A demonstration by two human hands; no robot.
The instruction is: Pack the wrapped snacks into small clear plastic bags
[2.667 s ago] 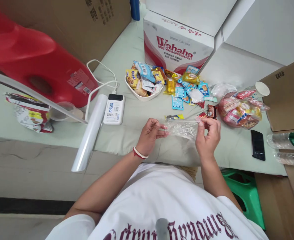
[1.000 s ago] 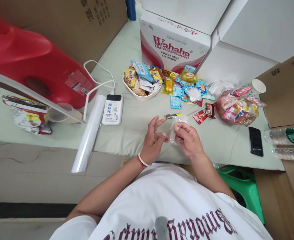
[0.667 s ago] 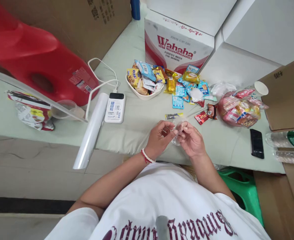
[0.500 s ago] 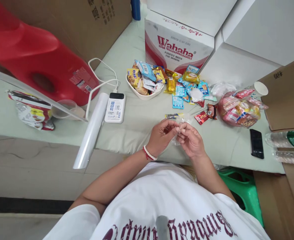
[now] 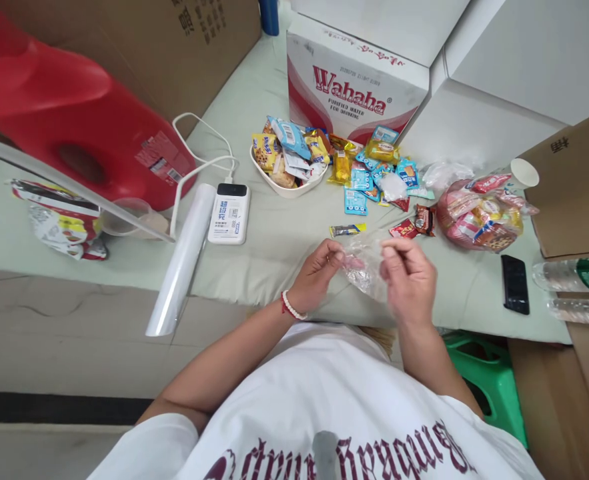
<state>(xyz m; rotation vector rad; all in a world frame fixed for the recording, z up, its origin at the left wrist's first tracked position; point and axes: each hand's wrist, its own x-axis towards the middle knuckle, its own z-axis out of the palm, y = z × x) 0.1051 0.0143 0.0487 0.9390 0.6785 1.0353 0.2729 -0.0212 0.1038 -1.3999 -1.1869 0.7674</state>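
A clear plastic bag [image 5: 367,277] is stretched between my two hands above the table's near edge. My left hand [image 5: 319,270], with a white beaded bracelet at the wrist, pinches the bag's left side; some of its fingers show pink through the film. My right hand [image 5: 410,275] grips the other side between thumb and fingers. Just beyond the bag lies a small yellow and dark wrapped stick [image 5: 347,230]. Red snack packets [image 5: 404,229] rest past my right hand. Further back are a pile of blue and yellow snack packets [image 5: 361,179] and a white bowl [image 5: 294,192] full of snacks.
On the left stand a red jug [image 5: 109,127], a plastic film roll [image 5: 181,260] and a power bank [image 5: 229,213] with a white cable. A snack-filled bag [image 5: 479,220], a phone [image 5: 515,283] and bottles [image 5: 574,275] are on the right. A Wahaha box [image 5: 354,87] stands behind.
My hands, close together before, have moved apart, the right one going rightward. The clear bag is now spread out between them.
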